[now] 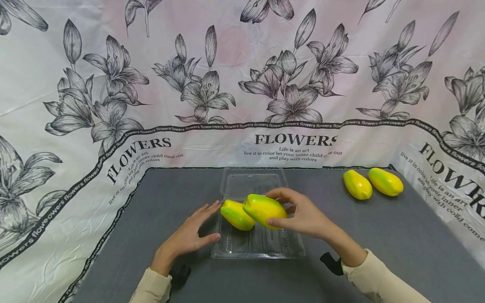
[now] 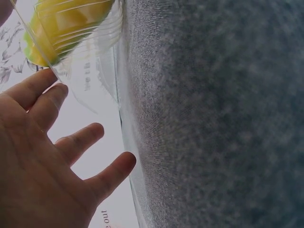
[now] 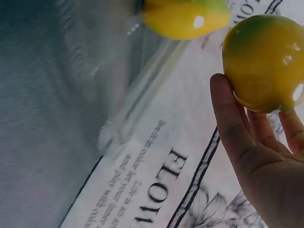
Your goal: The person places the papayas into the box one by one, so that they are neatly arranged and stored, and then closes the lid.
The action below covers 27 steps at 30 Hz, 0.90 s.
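In the head view, my right hand [image 1: 303, 212] grips a yellow-green papaya [image 1: 263, 210] by its right end, thumb below and fingers above, over a clear plastic clamshell box [image 1: 259, 253]. A second papaya [image 1: 235, 215] lies in the left part of the box, partly covered by the held one. My left hand [image 1: 191, 231] is at the box's left side with its fingers spread, holding nothing. From the left wrist view, its fingertips are close to the box's wall; whether they touch, I cannot tell. The right wrist view shows the held papaya [image 3: 263, 61] above the fingers.
Two more papayas [image 1: 357, 185] [image 1: 385, 182] lie side by side at the table's back right. The box's lid [image 1: 251, 181] stands open toward the back. A floral cloth [image 1: 212, 147] rises behind the grey table [image 1: 125, 252] and along its sides.
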Motion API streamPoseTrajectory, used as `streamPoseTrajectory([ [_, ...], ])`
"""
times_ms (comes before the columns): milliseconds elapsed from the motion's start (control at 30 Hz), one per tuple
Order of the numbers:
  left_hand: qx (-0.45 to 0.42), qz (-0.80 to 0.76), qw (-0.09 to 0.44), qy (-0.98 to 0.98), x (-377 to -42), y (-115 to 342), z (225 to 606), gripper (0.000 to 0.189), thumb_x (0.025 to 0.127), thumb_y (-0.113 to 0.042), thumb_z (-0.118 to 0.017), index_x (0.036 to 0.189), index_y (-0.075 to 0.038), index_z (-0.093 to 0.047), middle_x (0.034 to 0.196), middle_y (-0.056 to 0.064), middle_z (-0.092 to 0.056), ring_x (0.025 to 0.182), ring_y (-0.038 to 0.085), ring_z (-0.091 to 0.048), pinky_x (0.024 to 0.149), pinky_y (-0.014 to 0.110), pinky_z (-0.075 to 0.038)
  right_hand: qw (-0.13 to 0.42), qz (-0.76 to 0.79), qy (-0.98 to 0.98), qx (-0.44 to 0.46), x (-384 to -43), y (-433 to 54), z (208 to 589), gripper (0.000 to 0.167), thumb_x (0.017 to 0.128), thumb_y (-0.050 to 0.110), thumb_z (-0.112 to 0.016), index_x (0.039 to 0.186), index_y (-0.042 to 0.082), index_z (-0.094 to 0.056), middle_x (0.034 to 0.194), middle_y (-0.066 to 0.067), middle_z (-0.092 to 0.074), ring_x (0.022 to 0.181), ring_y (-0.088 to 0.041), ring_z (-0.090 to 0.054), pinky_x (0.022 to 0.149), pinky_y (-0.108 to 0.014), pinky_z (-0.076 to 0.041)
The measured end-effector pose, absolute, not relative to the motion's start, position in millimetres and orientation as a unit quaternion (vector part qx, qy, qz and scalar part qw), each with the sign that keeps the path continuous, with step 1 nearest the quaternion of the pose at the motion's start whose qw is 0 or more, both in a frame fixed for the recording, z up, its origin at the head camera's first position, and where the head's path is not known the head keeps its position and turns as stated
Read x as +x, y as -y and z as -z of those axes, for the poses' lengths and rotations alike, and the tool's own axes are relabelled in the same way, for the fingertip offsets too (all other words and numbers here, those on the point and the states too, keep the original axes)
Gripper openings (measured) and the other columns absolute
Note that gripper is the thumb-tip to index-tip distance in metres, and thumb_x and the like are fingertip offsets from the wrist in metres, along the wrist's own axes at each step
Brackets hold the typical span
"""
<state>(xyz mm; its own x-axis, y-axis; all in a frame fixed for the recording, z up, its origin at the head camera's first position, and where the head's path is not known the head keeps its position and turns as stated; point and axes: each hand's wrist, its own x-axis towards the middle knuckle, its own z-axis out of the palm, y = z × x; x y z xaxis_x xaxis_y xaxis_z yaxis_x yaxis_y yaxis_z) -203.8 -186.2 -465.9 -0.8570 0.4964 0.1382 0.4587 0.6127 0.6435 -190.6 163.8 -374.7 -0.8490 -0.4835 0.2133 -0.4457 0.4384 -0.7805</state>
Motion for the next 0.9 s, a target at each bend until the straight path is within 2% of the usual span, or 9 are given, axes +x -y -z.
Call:
streamPoseTrajectory([
  [233,0.266,-0.351,0.029,-0.897,-204,187,466,0.082,0.092,-0.044,-0.071,0.162,-0.032,-0.03,0.169,-0.008,-0.026,0.157,0.041,-0.021,0.109,0.081,-0.027,0.036,0.456,-0.835,-0.305,-196,-140,367,0.062,0.086,0.028,-0.084,0.141,0.016,-0.058,0.141,-0.003,-0.06,0.117,-0.024,-0.061,0.089,-0.032,-0.058],
  [467,0.26,-0.351,0.036,-0.899,-204,187,466,0.082,0.092,-0.044,-0.071,0.162,-0.033,-0.029,0.169,-0.008,-0.026,0.157,0.04,-0.02,0.109,0.08,-0.027,0.056,0.446,-0.827,-0.338,-201,-119,382,0.061,0.087,0.027,-0.082,0.141,0.013,-0.06,0.129,-0.006,-0.064,0.109,-0.021,-0.062,0.086,-0.031,-0.057],
  [733,0.26,-0.353,0.039,-0.898,-205,187,468,0.081,0.092,-0.044,-0.07,0.162,-0.034,-0.029,0.169,-0.009,-0.026,0.157,0.039,-0.02,0.109,0.08,-0.028,0.105,0.431,-0.835,-0.326,-204,-108,400,0.062,0.085,0.029,-0.082,0.14,0.01,-0.06,0.135,-0.008,-0.063,0.111,-0.023,-0.061,0.083,-0.029,-0.056],
  [900,0.261,-0.359,0.037,-0.895,-205,187,468,0.081,0.093,-0.048,-0.069,0.162,-0.034,-0.029,0.169,-0.01,-0.026,0.157,0.038,-0.02,0.11,0.08,-0.028,0.123,0.42,-0.837,-0.328,-205,-104,404,0.061,0.083,0.028,-0.084,0.136,0.009,-0.061,0.132,-0.008,-0.065,0.108,-0.022,-0.062,0.08,-0.026,-0.056],
])
